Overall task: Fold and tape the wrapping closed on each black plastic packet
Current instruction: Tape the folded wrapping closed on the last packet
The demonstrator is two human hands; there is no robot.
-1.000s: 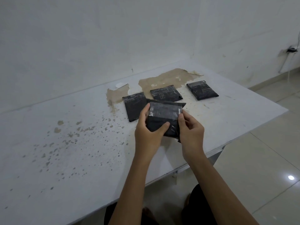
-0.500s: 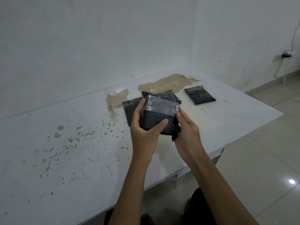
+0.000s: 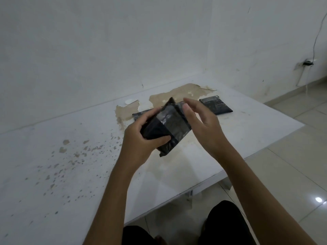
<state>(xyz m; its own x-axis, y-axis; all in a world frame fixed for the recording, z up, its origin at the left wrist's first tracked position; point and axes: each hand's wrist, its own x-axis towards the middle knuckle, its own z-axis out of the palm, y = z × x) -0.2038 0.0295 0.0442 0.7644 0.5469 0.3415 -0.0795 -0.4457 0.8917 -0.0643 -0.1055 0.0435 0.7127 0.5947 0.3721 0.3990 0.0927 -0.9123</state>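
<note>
I've got the held packet (image 3: 166, 128) up off the table (image 3: 53, 156), gripped in my left hand (image 3: 141, 138): thumb curled across its near face, fingers wrapped behind the far edge. Its long axis runs on a diagonal, from the raised far corner down to the low near corner, which hangs free below my left thumb. A glossy tape strip (image 3: 172, 121) crosses the middle of the face.

My right hand (image 3: 203, 126) is just to the right of the packet, fingers loosely spread and gripping nothing. Its thumb sits at or just beside the packet's upper right edge; I can't tell whether it touches. So the right hand is the free one and the nearer one to the untaped right side, and I judge the next fold or press-down falls to it while the left steadies.

Beyond both hands, a taped packet (image 3: 216, 107) lies flat on the table, well apart from my right fingertips. More packets (image 3: 139, 115) sit mostly hidden behind my left hand.
</note>
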